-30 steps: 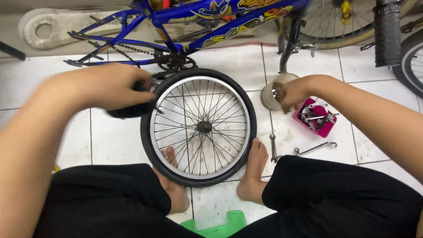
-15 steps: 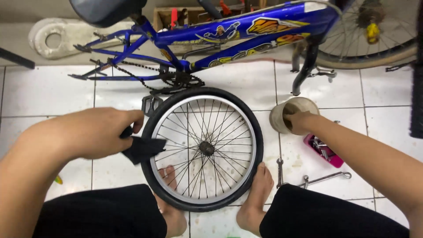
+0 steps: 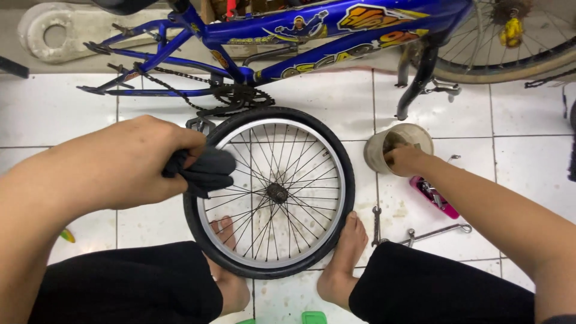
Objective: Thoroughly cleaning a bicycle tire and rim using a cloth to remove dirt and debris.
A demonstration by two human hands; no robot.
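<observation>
Compared with half a second earlier, the left hand (image 3: 135,165) has risen to the upper left rim of the wheel (image 3: 270,192), and the black rag (image 3: 204,170) it grips now lies bunched against the tyre rather than hanging below the fist. The right hand (image 3: 405,159) remains at the pot (image 3: 396,147), as before; the view has tipped slightly, bringing more of the blue bike (image 3: 312,36) into sight.

The wheel lies flat on the white tiled floor (image 3: 60,114), between the person's bare feet, its hub near the middle of the view. The rag touches the tyre's upper left edge, directly under the left fingers. The pot stands just right of the wheel; a pink tray (image 3: 435,198) of small parts lies right of the wheel and below the pot, with a spanner (image 3: 438,231) beyond the right foot.

Left hand: fingers curled shut around the rag, back of the hand up, forearm entering from lower left. Right hand: fingertips dipped into the pot's mouth; whether they pinch anything cannot be told. Right forearm runs in from lower right.
</observation>
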